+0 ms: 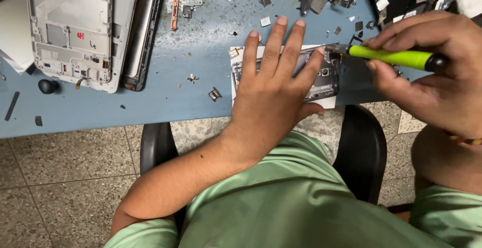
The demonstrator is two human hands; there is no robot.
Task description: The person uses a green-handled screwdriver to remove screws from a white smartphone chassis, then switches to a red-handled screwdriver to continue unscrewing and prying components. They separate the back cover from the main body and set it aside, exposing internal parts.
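While the left hand [273,84] lies flat, fingers spread, on the phone [321,74], the right hand [427,72] pinches a green screwdriver [394,57] between thumb and fingers. Phone — opened, insides showing — rests on a white card [329,102] at the near edge of the blue table [150,102], under the left palm. Screwdriver tip meets the phone's top right corner, just beyond the left fingertips. White frame [75,32] lies well apart, far left — small loose parts [215,94] between.

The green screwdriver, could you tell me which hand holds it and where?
The right hand grips the green screwdriver around its handle.
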